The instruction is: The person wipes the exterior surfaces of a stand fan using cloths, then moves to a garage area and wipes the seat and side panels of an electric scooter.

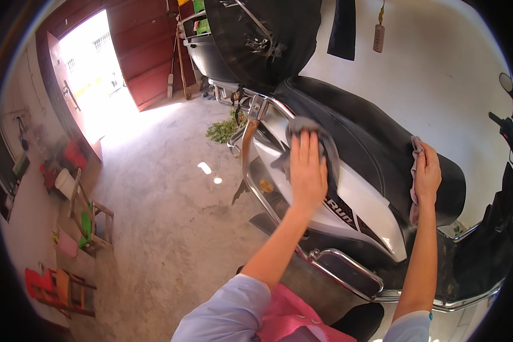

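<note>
My left hand (pixel 309 174) presses a dark grey cloth (pixel 305 126) against the white rear side panel (pixel 367 196) of a motor scooter, just below the seat. The cloth is slightly blurred, and its edges stick out around my fingers. On the front part of the black scooter seat (pixel 347 119), my right hand (pixel 427 176) is closed on a pinkish-grey cloth (pixel 415 171). Folds of that cloth show along the left side of the hand, while its underside is hidden. A chrome guard rail (pixel 273 214) runs along the scooter's near side.
A footrest bar (pixel 347 271) juts toward me. Green leafy plants (pixel 225 130) lie on the concrete floor behind the scooter. Small chairs (pixel 68 290) line the left wall. An open door (pixel 68 91) lets in bright light, and a broom (pixel 171 80) leans by the red gate.
</note>
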